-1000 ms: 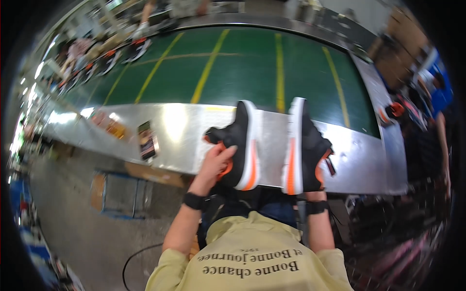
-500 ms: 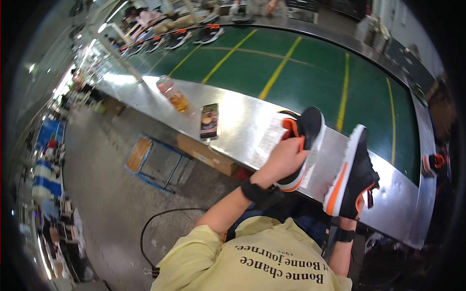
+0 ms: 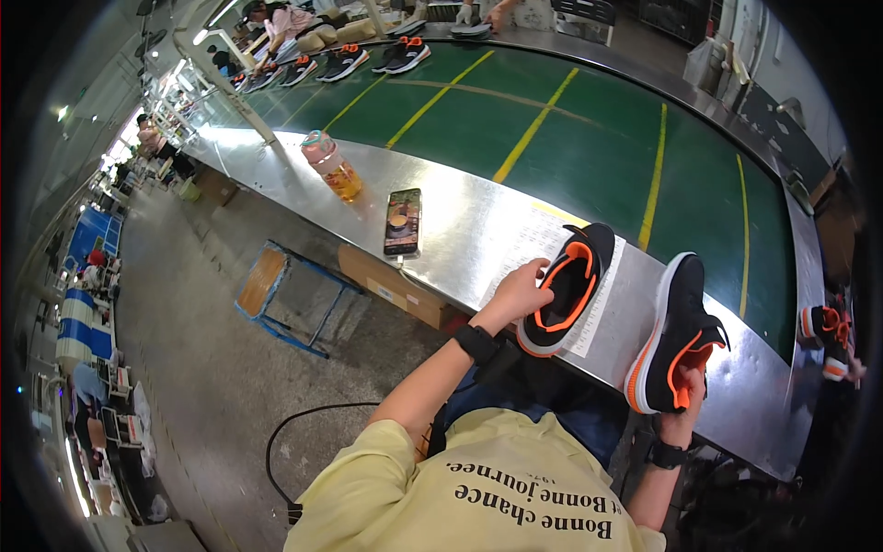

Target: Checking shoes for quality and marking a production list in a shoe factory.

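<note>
My left hand [image 3: 520, 293] is at the collar of a black sneaker [image 3: 602, 247] with orange lining and a white sole, its thumb and fingertips on the rim. This shoe stands sole-down over printed paper sheets [image 3: 529, 247] near the metal edge, its opening facing up. A matching sneaker [image 3: 679, 285] is in my right hand [image 3: 685, 394], which grips it at the heel opening, some fingers hidden inside the shoe. That shoe is tilted, showing its white sidewall and orange heel part, over the metal ledge to the right of the first one.
A green conveyor belt [image 3: 570, 138] with yellow lines runs beyond the metal ledge [image 3: 460, 207]. On the ledge are a phone [image 3: 403, 221] with a cable and a bottle [image 3: 333, 170]. More sneakers [image 3: 345, 63] stand far left; others [image 3: 819, 324] at right. A stool [image 3: 267, 285] stands left.
The left sneaker has turned from its side to sole-down on the paper, its opening now visible. The right sneaker has rotated, showing less sole and more of its opening.
</note>
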A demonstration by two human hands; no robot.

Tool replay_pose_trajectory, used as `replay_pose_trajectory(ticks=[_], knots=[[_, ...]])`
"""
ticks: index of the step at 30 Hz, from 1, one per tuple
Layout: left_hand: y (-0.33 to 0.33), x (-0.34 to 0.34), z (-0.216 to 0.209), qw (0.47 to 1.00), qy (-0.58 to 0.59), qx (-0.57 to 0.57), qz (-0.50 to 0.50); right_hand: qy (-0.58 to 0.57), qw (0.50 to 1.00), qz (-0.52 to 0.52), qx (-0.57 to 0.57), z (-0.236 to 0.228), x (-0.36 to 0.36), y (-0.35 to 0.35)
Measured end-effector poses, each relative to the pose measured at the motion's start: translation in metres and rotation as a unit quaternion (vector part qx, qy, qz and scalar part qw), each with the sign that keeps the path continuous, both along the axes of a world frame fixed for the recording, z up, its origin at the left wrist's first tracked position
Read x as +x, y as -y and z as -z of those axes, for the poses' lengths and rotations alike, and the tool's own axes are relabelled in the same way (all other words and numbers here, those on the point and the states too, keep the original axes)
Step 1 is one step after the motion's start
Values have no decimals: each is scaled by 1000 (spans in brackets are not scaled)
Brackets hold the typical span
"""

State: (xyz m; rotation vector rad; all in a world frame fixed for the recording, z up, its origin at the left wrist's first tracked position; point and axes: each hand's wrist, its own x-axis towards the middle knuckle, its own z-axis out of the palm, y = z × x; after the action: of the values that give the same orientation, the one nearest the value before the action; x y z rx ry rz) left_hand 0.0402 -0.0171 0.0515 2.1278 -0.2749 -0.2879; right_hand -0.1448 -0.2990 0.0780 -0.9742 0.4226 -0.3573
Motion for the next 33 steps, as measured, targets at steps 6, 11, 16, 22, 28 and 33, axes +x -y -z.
replay_pose_trajectory(ticks=[6,11,16,22,28,33], knots=[[22,-25,-66,953,290,84,-2,-55,989,63,-124,-13,14,-3],[44,-54,-43,867,423,241,109,-145,660,88,-732,-28,17,-22],[32,-54,-52,941,310,91,103,-142,660,-29,-737,-27,11,-36],[12,-6,-42,961,224,148,59,-207,833,-112,-501,-8,21,32],[11,11,-26,987,-129,-31,86,-168,900,-212,-341,0,21,35],[-5,2,-29,985,-124,-72,95,-90,976,-163,-111,5,8,37]])
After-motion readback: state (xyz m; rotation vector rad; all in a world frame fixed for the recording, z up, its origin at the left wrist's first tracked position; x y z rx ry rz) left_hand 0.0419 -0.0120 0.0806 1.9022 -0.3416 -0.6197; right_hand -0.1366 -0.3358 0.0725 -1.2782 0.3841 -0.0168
